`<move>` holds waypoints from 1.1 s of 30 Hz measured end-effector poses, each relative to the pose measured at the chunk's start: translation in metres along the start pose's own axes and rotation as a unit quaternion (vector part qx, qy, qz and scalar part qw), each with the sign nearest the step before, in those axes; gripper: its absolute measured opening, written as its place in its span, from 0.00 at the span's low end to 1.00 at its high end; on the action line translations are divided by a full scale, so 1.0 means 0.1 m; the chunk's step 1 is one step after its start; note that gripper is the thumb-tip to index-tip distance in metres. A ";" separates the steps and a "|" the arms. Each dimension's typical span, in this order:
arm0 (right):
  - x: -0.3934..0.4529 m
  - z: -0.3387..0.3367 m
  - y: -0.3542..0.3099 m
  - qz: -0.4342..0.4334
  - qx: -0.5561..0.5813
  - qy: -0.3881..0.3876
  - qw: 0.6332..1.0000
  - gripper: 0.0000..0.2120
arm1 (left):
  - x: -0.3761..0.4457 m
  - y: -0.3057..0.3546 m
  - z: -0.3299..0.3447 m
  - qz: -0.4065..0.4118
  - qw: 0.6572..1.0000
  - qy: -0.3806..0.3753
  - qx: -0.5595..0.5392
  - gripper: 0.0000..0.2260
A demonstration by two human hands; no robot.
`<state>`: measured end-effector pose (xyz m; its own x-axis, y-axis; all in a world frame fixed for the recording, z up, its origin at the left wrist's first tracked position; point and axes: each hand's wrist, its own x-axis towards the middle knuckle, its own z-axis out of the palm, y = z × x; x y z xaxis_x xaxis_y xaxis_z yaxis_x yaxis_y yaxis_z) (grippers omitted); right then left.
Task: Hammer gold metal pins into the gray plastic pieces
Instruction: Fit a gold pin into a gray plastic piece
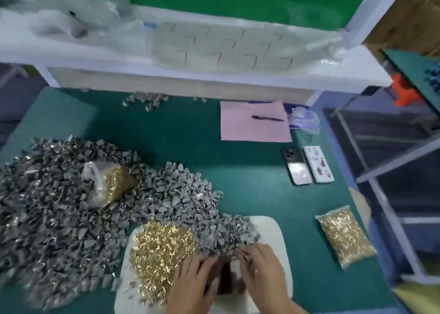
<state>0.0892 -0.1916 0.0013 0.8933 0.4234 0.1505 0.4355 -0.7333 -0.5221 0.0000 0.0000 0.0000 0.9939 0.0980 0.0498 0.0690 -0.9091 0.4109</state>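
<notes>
Both hands low on the white pad (273,230), close together. Left hand (192,282) with fingers curled, maybe on a dark blurry thing; too smeared to tell. Right hand (259,263) pinched something tiny. Gold pins (162,244) just left of left hand. Gray pieces (228,232) just past both hands' fingertips.

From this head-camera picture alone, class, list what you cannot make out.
- What the left hand and right hand hold: motion blur and the fingers hide it.
- The dark object between them: blurred, could be anything.
- Writing on the pink paper: too small.
- The gray pieces: pile cut off by the left edge.
</notes>
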 end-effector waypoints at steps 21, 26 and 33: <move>-0.11 0.26 0.75 0.086 -0.006 0.017 0.996 0.08 | 0.03 -0.19 0.46 -0.038 0.996 0.071 -0.044 0.18; -0.10 0.28 0.73 0.078 -0.019 0.012 0.997 0.08 | 0.03 -0.21 0.47 -0.041 0.996 0.065 -0.055 0.17; -0.10 0.31 0.73 0.062 -0.024 0.029 0.997 0.06 | 0.04 -0.21 0.48 -0.032 0.994 0.091 -0.047 0.17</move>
<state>0.1088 -0.2335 -0.0643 0.9448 0.2978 0.1365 0.3252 -0.8031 -0.4993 0.0069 -0.0004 -0.0522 0.9554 0.2334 0.1808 0.1144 -0.8573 0.5020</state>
